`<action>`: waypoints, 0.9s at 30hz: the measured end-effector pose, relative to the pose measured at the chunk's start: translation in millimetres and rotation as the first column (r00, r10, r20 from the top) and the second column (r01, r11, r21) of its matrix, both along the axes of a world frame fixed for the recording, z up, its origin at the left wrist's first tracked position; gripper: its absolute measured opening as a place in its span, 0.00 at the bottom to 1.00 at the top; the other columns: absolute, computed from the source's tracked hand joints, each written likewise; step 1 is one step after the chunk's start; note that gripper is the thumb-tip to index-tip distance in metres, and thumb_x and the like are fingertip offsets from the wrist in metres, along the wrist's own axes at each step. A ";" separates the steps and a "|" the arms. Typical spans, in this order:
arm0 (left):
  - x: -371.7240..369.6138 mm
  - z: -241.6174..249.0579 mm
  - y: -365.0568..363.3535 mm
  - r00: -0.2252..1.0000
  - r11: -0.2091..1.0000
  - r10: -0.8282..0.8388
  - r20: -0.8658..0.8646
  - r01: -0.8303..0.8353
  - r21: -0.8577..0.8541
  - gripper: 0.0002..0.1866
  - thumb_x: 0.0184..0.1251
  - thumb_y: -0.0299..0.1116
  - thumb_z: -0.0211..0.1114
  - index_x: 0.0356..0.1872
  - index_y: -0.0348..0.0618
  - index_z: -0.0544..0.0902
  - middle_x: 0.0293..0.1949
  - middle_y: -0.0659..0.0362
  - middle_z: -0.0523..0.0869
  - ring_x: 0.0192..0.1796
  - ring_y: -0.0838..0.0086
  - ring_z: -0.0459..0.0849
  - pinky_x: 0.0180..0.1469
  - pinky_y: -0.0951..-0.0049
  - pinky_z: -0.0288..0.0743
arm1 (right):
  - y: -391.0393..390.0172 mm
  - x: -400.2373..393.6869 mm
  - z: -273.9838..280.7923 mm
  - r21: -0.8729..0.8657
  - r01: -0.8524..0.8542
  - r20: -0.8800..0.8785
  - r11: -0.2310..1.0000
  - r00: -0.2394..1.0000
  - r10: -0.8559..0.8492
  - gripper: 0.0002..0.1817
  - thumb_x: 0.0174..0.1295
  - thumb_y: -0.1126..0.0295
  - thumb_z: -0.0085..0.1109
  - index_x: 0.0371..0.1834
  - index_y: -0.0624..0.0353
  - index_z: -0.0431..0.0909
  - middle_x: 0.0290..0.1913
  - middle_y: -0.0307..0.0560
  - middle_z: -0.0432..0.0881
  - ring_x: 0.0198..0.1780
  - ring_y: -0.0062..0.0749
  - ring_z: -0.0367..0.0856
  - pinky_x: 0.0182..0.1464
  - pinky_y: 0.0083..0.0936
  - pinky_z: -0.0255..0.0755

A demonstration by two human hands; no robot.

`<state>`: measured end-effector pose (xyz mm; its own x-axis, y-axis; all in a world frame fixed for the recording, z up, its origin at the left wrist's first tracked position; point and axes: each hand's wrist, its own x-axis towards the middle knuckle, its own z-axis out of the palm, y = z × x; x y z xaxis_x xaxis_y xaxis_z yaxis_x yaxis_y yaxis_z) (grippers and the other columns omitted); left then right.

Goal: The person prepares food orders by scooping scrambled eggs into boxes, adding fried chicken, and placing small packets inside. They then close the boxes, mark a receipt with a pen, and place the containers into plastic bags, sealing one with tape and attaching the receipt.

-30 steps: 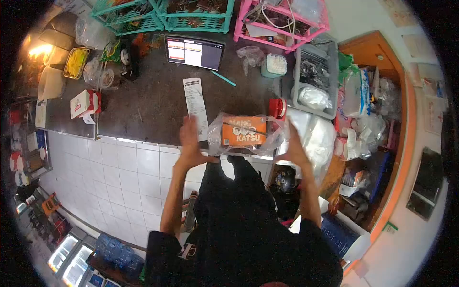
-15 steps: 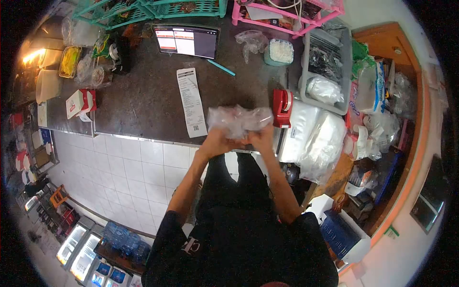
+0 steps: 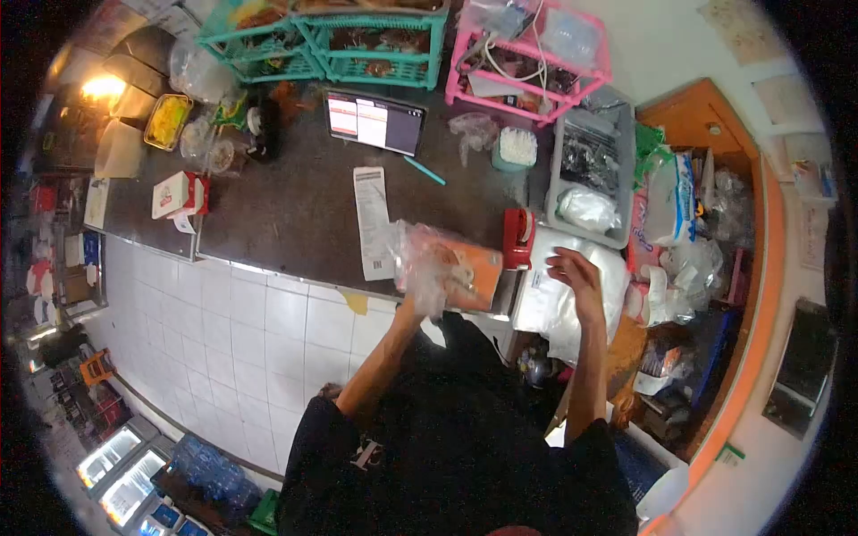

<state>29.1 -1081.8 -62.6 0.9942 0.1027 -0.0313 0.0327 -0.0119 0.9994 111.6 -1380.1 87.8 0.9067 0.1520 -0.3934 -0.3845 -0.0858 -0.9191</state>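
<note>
The left hand (image 3: 438,284) has a closed grip on the clear plastic bag (image 3: 422,255) w/ the flat orange box (image 3: 474,268) inside, at the near edge of the dark surface (image 3: 295,205), long side running left-right, & the right hand (image 3: 576,272) hovers open just to its right, near the red tape holder (image 3: 517,239).

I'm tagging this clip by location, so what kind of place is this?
Probably the packing counter of a takeaway food stall or small kitchen. A tablet showing a list stands by a long printed receipt, and the left hand grips an orange food box in a clear plastic bag.
</note>
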 end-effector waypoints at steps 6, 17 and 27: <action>-36.1 121.5 31.5 0.999 0.983 0.036 -0.003 -0.036 -0.179 0.19 0.73 0.52 0.49 0.30 0.48 0.74 0.26 0.62 0.71 0.30 0.73 0.68 0.36 0.71 0.62 | 104.9 -47.0 -156.7 0.729 -0.198 -0.282 0.655 0.785 0.551 0.43 0.63 0.35 0.52 0.71 0.57 0.65 0.64 0.56 0.75 0.63 0.42 0.75 0.63 0.45 0.70; -56.5 349.6 92.3 0.854 0.706 0.484 0.190 -0.252 -0.662 0.29 0.82 0.51 0.38 0.16 0.52 0.62 0.11 0.64 0.55 0.14 0.75 0.50 0.20 0.74 0.51 | 174.9 -57.3 62.4 -0.096 -0.651 0.710 0.753 0.485 0.511 0.75 0.30 0.46 0.85 0.78 0.60 0.41 0.76 0.56 0.55 0.75 0.46 0.56 0.76 0.41 0.48; -69.5 396.6 53.8 0.953 0.917 -0.301 -0.044 0.301 0.260 0.28 0.76 0.56 0.47 0.22 0.45 0.73 0.17 0.58 0.73 0.19 0.65 0.73 0.26 0.64 0.71 | 184.8 -46.8 44.4 0.872 -0.355 -0.021 0.338 0.662 0.749 0.41 0.56 0.42 0.66 0.66 0.60 0.69 0.64 0.59 0.73 0.61 0.43 0.76 0.68 0.42 0.67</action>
<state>-40.4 -1028.0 334.0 0.9794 -0.1964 -0.0473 -0.0102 -0.2815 0.9595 64.8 -1195.3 132.2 0.2870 0.9547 -0.0788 -0.8308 0.2071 -0.5166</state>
